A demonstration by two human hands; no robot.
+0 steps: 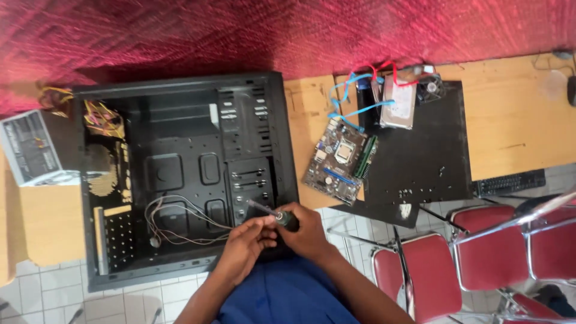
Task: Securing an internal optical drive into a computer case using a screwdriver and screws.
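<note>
I've got the screwdriver [273, 214] in both hands at the near edge of the open PC case [180, 174], which lies flat on the table [516, 114] w/ its near side hanging past the table's front edge. Right hand [306, 231] has its fingers wrapped tight round the dark green handle; left hand [246, 240] pinches narrow at the shaft just below it, steadying. Tip points up-left toward the drive bay bracket [251, 180] inside the case.

To do this well, I'd judge: keep the shaft in line w/ the screw axis, left fingers only guiding, right doing the turning, and press straight so the tip doesn't slip. Loose thin wires [180, 219] lie on the case floor just left of the tip, so mind them.

Table is light wood. Right of the case: motherboard [339, 159] partly on a black side panel [420, 150], hard drive [399, 105] w/ blue and red cables at the far edge. Power supply [30, 147] sits at the left end. Red curtain behind, white tiled floor, red chairs [420, 270] at the right.
</note>
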